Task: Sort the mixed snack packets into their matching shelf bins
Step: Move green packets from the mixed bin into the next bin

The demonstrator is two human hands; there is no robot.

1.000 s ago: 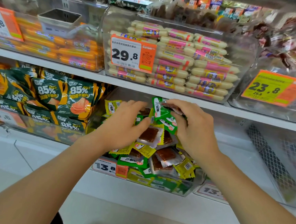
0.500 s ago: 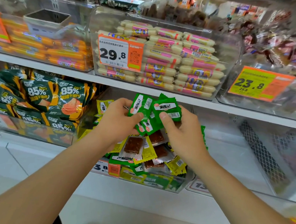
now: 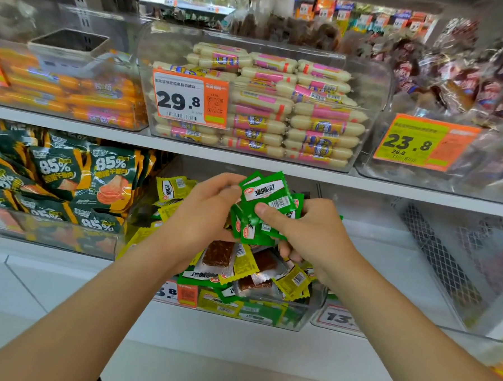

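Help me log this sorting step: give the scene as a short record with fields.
left hand: grips green packets
right hand: pinches same bunch, thumb on top
bunch position: above the bin
bin contents: green and yellow packets mixed
shelf above: sausages, tag 29.8

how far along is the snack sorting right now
Early on. Done: a bunch of green packets is gathered out of the mixed bin. In hand: left hand and right hand both grip that bunch above the bin. Left: yellow packets and more green ones lie jumbled in it, and the bunch is in no bin yet.
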